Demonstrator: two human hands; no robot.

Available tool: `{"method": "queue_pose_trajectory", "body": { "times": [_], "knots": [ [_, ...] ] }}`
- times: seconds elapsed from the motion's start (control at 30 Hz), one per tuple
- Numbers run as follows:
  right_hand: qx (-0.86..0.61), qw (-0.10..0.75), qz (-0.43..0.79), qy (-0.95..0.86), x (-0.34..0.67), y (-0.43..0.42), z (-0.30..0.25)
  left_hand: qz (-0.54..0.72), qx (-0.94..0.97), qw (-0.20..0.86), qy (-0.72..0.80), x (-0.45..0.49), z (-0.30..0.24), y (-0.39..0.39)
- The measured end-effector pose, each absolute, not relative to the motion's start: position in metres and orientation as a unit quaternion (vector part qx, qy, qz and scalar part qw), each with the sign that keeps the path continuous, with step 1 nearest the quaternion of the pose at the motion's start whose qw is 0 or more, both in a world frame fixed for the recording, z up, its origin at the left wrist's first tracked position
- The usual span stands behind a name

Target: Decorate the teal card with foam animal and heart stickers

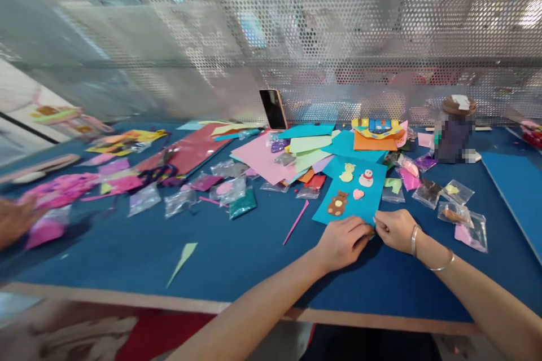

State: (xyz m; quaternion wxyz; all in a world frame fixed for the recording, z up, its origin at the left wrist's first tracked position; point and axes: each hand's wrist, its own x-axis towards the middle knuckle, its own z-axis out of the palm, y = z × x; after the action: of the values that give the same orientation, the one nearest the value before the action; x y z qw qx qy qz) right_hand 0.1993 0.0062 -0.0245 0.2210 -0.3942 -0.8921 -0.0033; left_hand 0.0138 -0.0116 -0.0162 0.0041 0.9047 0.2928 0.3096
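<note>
A blue sheet of paper (325, 207) lies on the table before me, bearing a brown bear sticker (337, 203), a yellow animal sticker (347, 172), a snowman sticker (366, 178) and a pink heart sticker (358, 194). At its near edge my left hand (344, 241) is closed, fingers curled and tips mostly hidden. My right hand (394, 228), with bangles on the wrist, pinches the sheet's near right corner. A tiny greenish-brown bit shows between the two hands, too small to name.
Coloured paper (265, 157) and small plastic bags (427, 193) spread behind and beside the sheet. A phone (274, 109) leans against the perforated metal panel (203, 79). Scissors (157, 175) lie left. Another person's hand (16, 223) is at far left, near a pink bag.
</note>
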Motion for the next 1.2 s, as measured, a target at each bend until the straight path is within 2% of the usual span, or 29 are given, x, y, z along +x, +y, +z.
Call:
{"method": "queue_pose_trajectory", "body": {
  "times": [0.23,0.5,0.9,1.2],
  "knots": [
    [-0.418,0.202,0.057,-0.884,0.199,0.006,-0.025,0.32,0.894,0.008,0.314,0.008,-0.022,-0.006],
    [-0.415,0.221,0.088,-0.878,0.202,0.008,-0.016,0.268,0.899,-0.006,0.346,0.009,-0.02,-0.007],
    [-0.419,0.125,0.145,-0.888,0.199,0.004,-0.019,0.226,0.931,0.018,0.285,0.007,-0.018,-0.01],
    [-0.456,0.112,0.144,-0.871,0.195,0.006,-0.02,0.196,0.898,-0.015,0.394,0.005,-0.014,-0.017]
  ]
}}
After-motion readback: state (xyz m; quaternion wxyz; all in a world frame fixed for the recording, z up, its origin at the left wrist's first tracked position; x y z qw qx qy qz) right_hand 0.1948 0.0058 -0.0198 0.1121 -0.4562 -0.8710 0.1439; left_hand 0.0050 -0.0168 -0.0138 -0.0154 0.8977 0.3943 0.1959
